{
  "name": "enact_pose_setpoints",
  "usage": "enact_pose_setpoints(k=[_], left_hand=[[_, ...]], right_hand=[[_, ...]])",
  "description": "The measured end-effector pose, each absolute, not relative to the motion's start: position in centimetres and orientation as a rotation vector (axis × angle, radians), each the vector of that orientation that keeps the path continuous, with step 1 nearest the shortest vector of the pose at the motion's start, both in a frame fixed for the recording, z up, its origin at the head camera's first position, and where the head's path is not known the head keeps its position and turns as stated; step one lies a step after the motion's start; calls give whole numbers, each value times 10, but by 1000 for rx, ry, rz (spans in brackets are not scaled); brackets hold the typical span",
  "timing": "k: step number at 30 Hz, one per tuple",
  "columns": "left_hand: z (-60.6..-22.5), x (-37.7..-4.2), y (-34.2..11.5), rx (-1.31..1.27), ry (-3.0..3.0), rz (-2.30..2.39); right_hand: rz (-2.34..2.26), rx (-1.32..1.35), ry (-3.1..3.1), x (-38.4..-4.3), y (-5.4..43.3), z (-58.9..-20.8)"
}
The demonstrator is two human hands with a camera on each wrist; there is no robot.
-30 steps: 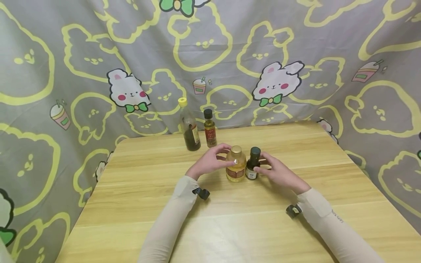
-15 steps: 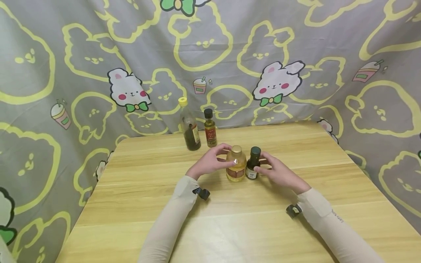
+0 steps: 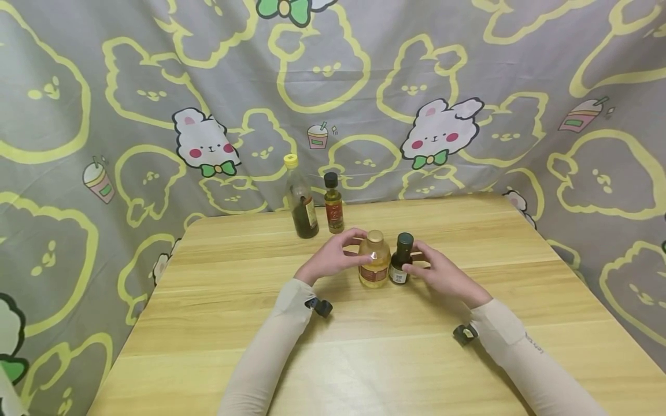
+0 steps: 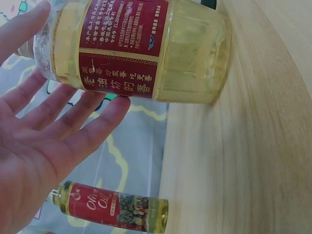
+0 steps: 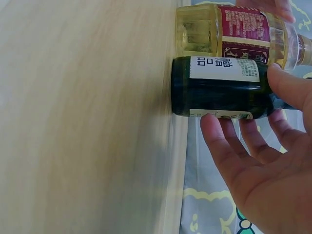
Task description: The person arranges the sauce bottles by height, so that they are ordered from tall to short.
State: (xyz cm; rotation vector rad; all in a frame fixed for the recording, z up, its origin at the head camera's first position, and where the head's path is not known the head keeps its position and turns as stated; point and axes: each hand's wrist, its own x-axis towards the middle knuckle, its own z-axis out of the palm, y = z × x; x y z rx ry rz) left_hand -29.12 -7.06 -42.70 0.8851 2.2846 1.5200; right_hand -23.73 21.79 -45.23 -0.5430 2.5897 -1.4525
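Note:
Near the middle of the table, a squat clear bottle of yellow cooking oil (image 3: 374,275) with a gold cap and dark red label stands upright. My left hand (image 3: 333,255) holds it from the left, thumb at its shoulder and fingers along its far side, as the left wrist view shows on the oil bottle (image 4: 195,53). Close on its right stands a small dark glass bottle (image 3: 400,264) with a dark green cap and white label. My right hand (image 3: 442,275) holds this dark bottle (image 5: 222,90) between thumb and fingertips. Its contents are hidden by the dark glass.
Behind my left hand stand a slim olive oil bottle (image 3: 334,212) with a black cap and a taller yellow-capped bottle (image 3: 304,216) partly filled with dark liquid. A grey cartoon-print curtain (image 3: 359,75) hangs behind the wooden table (image 3: 354,358).

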Motion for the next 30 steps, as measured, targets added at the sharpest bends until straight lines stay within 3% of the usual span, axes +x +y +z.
enact_pose_setpoints(k=[30], left_hand=[[-427,-290,-69,695,2438,1579]], right_hand=[[-1448,-544,2600,-236,219,-452]])
